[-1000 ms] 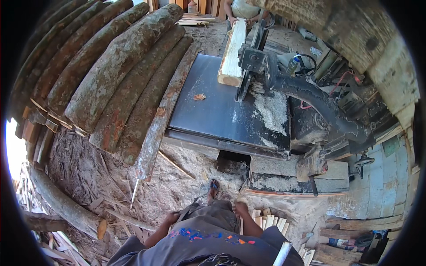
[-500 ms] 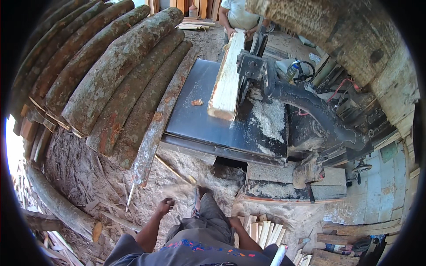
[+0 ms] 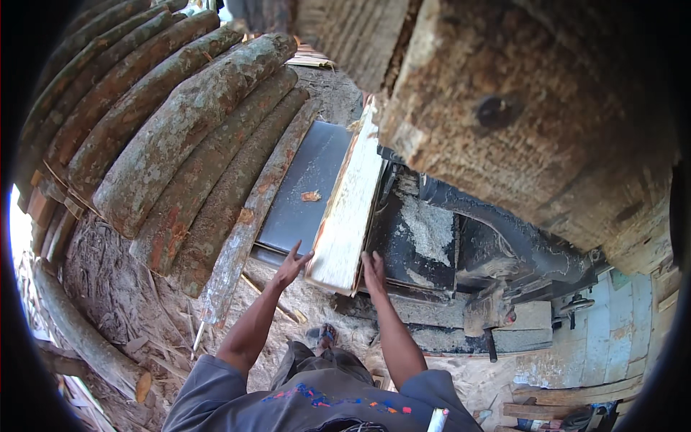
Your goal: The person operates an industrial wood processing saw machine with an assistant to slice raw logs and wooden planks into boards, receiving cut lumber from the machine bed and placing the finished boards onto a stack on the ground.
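Fingers of the left hand (image 3: pixel 288 269) spread wide and those of the right hand (image 3: pixel 375 275) loosely extended, contact unclear, flank the near end of a squared timber (image 3: pixel 345 230) on the black bench (image 3: pixel 294 213), beside bark-covered logs (image 3: pixel 193 124).

From where I stood, the floor (image 3: pixel 461 371) looked pale and dusty, darker and rougher toward the left, where strips and scraps of wood littered it. A row of bark-covered logs (image 3: pixel 194 122) filled that side, leaning close together, with one more curved log (image 3: pixel 79 324) lying below them. Bright white light (image 3: pixel 20 223) came in at the far left edge. Overhead on the right loomed a rough, knotted timber beam (image 3: pixel 504 144). Beyond it stood a pale blue wall (image 3: pixel 615 324), its paint patchy and stained, with boards (image 3: pixel 576 392) lying near its foot.
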A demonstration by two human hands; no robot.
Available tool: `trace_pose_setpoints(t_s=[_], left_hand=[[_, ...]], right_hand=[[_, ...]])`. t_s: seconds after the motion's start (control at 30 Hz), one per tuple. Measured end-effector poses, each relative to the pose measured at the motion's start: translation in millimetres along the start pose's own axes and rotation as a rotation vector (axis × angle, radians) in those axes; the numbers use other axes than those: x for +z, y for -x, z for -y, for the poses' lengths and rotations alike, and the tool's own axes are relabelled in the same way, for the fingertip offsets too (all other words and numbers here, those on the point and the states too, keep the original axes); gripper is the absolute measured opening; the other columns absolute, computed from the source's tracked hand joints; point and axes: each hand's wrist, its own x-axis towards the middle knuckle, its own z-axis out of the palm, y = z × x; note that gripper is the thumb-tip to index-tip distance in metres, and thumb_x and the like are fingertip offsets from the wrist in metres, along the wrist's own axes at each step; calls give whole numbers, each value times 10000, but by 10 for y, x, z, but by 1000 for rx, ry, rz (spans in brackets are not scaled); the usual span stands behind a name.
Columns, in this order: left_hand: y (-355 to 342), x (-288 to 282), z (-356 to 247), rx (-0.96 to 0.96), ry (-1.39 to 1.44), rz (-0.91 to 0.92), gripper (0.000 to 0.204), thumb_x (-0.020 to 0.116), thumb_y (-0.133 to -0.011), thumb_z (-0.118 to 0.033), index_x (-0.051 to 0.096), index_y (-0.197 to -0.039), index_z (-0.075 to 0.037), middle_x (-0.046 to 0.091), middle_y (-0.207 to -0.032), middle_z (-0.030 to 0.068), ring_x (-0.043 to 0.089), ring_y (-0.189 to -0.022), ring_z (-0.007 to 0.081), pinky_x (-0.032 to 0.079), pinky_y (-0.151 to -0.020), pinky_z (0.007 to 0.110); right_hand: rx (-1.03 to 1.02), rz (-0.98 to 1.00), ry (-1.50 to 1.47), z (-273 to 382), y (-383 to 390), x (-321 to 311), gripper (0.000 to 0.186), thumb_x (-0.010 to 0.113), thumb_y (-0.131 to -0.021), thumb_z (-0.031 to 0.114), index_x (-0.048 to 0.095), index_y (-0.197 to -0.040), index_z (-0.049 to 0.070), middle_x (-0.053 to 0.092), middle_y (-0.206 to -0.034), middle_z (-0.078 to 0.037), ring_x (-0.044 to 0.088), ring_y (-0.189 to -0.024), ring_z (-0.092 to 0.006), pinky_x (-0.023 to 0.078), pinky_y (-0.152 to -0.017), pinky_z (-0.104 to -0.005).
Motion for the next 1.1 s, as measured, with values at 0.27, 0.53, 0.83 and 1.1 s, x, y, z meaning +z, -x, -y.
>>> trace_pose_setpoints(t_s=[0.27,0.53,0.83,1.1], left_hand=[[860,333,609,182,133,70,971,674,-795,-418,109,-1458,9,391,-1390,212,382,-1276,268,302,-1049,340],[1953,381,1039,161,92,-5,926,668,-804,-389,148,-1448,26,435,-1351,220,421,-1244,256,322,-1031,312],[3029,358,1634,236,163,33,899,649,-812,-403,169,-1446,14,381,-1395,230,374,-1291,282,294,-1056,324],[3977,363,2477,233,91,-4,943,658,-793,-461,153,-1463,-32,339,-1427,230,359,-1304,301,297,-1054,336]], right_hand=[[31,130,-184,-231,1372,238,783,575,-861,500,289,-1402,11,422,-1369,-164,387,-1268,-271,294,-1042,-347],[116,100,-179,-596,2419,233,764,567,-859,524,310,-1410,61,526,-1257,-197,506,-1151,-309,391,-949,-361],[173,174,-186,-589,3731,159,753,519,-887,522,304,-1412,27,432,-1369,-168,413,-1245,-283,312,-1031,-336],[115,138,-72,-983,4933,141,776,496,-889,540,268,-1431,35,379,-1412,-196,369,-1298,-304,289,-1056,-337]])
